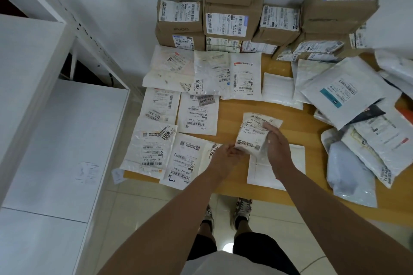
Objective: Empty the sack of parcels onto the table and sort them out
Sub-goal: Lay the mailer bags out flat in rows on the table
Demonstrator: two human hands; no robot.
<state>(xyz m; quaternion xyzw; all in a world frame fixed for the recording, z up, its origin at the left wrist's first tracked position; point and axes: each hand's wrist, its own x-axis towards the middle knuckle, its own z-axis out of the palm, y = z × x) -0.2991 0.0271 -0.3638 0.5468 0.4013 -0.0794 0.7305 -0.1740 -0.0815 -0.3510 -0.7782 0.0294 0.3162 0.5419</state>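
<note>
A small white labelled parcel (251,140) is held just above the wooden table (234,107), near its front edge. My right hand (276,143) grips the parcel's right side, fingers curled over its top. My left hand (225,155) holds its lower left corner. Another small white parcel (262,118) lies just behind it. Flat white mailers (199,116) lie in rows across the table's left half. Brown cardboard boxes (232,20) are stacked along the wall at the back. No sack is in view.
A loose heap of white and grey poly bags (348,100) covers the table's right side. A white flat mailer (277,169) lies under my right forearm. White metal shelving (55,118) stands to the left. Below the table edge are tiled floor and my feet (243,210).
</note>
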